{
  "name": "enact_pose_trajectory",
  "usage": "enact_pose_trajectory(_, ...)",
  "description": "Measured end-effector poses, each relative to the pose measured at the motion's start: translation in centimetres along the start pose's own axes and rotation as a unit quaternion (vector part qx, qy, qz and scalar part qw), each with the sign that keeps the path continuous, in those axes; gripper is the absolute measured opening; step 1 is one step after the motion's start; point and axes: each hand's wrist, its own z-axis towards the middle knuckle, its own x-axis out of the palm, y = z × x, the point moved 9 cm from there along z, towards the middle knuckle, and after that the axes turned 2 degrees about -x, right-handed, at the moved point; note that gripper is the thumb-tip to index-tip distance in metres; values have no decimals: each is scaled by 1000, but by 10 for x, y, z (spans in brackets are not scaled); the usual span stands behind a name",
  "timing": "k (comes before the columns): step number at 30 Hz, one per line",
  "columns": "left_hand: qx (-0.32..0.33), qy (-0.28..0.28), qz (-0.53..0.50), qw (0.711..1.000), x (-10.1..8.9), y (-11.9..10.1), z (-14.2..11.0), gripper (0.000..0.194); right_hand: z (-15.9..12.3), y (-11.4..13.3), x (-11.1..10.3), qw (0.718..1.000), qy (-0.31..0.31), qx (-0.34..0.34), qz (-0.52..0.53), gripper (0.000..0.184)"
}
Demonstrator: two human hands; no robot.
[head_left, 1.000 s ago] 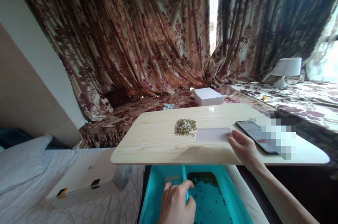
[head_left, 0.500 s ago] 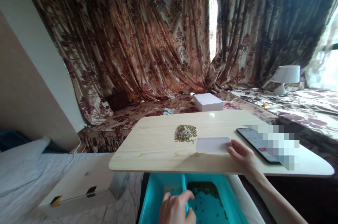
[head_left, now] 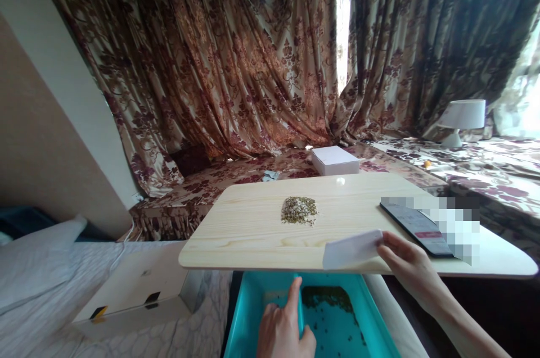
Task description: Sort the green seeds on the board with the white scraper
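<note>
Pale wood makes up the table [head_left: 248,229], across the middle and right of the frame; a knock on its front edge could jar everything on it. Below, at the bottom centre, is the teal tub [head_left: 248,304], its divider [head_left: 300,316] running towards that edge; if the tub sat off to one side, anything coming over the edge could miss it. From the lower right, the right hand [head_left: 411,271] pinches one end of the card between thumb and fingers; a loose pinch there could let the far end dip or twist. The left hand [head_left: 282,332], low in the centre, has its index finger straight and thumb spread, with nothing seen in it; whether it touches the divider I cannot tell. The phone [head_left: 415,229], at right, lies close to the right hand, so a wide swing of the wrist could nudge it. The card [head_left: 352,248] slants near the front edge, right of centre. The heap [head_left: 298,210] lies loose beyond it, well apart; a quick sweep could scatter it. Smallest are the grains [head_left: 329,293] in the tub's right compartment, which a tilt could shift.
</note>
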Motion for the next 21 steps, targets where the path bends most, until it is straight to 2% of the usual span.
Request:
enact_pose_trajectory(5,3,-2,7,1000,0,-2,-2,75,5,-1,-14,999,-44,-3,-10,7)
enact_pose_trajectory(8,9,-1,16,1000,0,-4,-2,74,17,-5,-15,997,-77,-7,-21,10)
enact_pose_trajectory(14,4,3,12,1000,-2,-3,-4,74,42,-13,9,997,-57,-37,-39,14)
enact_pose_trajectory(21,4,20,11,1000,0,-1,-1,75,51,-16,28,996,-34,-53,-57,18)
